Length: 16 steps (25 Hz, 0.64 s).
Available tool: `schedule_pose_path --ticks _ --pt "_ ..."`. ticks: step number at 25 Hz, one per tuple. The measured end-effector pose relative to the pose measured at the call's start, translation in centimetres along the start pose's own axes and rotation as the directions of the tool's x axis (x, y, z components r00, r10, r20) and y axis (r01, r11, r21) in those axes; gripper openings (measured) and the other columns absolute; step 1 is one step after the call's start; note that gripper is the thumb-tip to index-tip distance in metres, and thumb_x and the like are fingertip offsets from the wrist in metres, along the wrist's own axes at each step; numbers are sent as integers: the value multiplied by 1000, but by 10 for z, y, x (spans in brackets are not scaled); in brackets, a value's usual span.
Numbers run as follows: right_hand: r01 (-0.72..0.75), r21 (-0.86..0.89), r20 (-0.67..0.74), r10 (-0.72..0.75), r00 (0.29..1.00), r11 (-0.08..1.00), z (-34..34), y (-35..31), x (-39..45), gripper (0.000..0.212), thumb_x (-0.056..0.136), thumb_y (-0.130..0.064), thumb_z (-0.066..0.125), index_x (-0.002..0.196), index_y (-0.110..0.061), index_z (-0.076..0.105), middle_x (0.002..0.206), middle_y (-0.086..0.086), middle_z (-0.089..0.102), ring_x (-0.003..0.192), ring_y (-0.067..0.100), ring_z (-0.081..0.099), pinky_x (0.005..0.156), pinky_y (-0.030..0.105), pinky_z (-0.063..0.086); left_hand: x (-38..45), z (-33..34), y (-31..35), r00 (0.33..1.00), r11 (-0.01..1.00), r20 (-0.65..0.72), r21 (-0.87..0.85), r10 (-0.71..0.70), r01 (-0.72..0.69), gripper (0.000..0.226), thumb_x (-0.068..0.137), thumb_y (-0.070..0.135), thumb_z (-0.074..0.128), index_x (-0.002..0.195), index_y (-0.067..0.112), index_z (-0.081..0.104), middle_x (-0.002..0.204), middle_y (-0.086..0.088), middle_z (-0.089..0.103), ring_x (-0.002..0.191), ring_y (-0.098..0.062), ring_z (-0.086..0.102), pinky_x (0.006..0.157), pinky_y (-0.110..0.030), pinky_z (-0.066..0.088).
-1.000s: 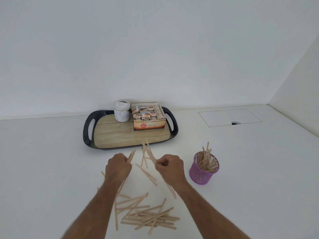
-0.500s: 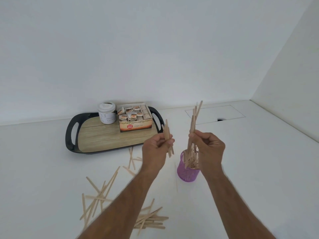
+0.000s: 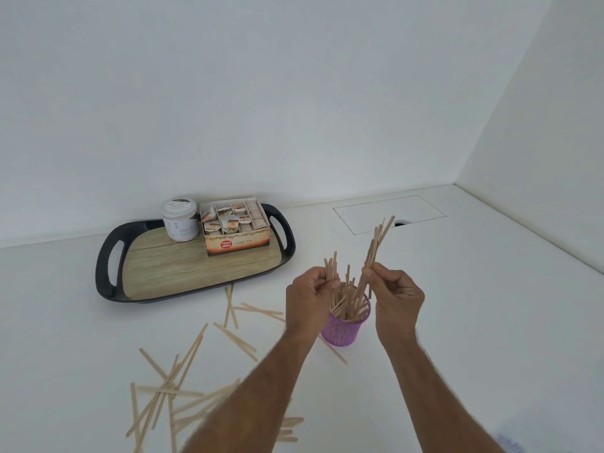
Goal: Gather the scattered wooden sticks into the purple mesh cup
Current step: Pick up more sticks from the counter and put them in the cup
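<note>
Left hand [image 3: 310, 297] and right hand [image 3: 397, 295] each grip wooden sticks [image 3: 376, 246] above the purple mesh cup [image 3: 343, 330]; bare counter [image 3: 490, 322] lies rightward.

jar label [image 3: 181, 231] blurred, scattered sticks [image 3: 157, 416] cropped

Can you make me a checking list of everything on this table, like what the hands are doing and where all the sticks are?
Surface: white table, with a rectangular hatch outline at the back.
Job's things: purple mesh cup upright, already holding many sticks; scattered wooden sticks lie on the table to its left.
Clutter: black tray with a wood-look base, carrying a white jar and an open ginger tea box.
Hands: left hand grips a small bundle over the cup; right hand pinches a longer bundle with its lower ends at the cup's mouth.
Cables: nothing seen.
Surroundings: plain white walls.
</note>
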State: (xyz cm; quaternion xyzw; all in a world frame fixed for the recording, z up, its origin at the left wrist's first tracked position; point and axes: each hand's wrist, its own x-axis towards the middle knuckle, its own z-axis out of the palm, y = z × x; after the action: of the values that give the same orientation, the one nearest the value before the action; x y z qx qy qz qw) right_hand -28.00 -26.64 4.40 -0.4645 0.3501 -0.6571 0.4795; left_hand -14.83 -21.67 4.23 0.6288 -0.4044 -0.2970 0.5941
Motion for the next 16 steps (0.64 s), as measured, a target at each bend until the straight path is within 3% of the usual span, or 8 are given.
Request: schedule_pose_path --ticks 4,8,13,16 --pt "-89 12 12 89 996 996 -12 18 -9 24 81 14 71 81 -10 74 87 9 78 80 19 74 75 23 58 -3 2 -13 999 995 33 101 -11 7 12 86 14 72 92 24 74 87 16 75 88 3 69 81 -23 55" --pt "-143 -45 69 145 987 989 -22 30 -18 31 81 14 70 77 -16 76 89 10 78 88 23 74 79 30 58 -6 5 -16 996 986 85 167 -17 3 15 86 17 72 89 31 70 84 22 71 86 10 64 73 -11 48" --pt "-32 -206 157 66 985 978 -29 34 -20 38 78 19 70 75 -19 76 93 7 78 116 22 66 99 37 50 -8 4 -18 996 988 94 151 12 -26 16 84 15 74 90 30 71 90 20 71 91 6 62 71 0 41" --pt "-4 -280 140 45 989 960 -30 36 -18 29 77 23 64 75 -5 72 98 12 77 118 19 64 102 46 48 -8 2 -20 996 988 82 150 18 -30 13 84 19 73 91 30 70 90 22 70 92 13 58 71 1 37"
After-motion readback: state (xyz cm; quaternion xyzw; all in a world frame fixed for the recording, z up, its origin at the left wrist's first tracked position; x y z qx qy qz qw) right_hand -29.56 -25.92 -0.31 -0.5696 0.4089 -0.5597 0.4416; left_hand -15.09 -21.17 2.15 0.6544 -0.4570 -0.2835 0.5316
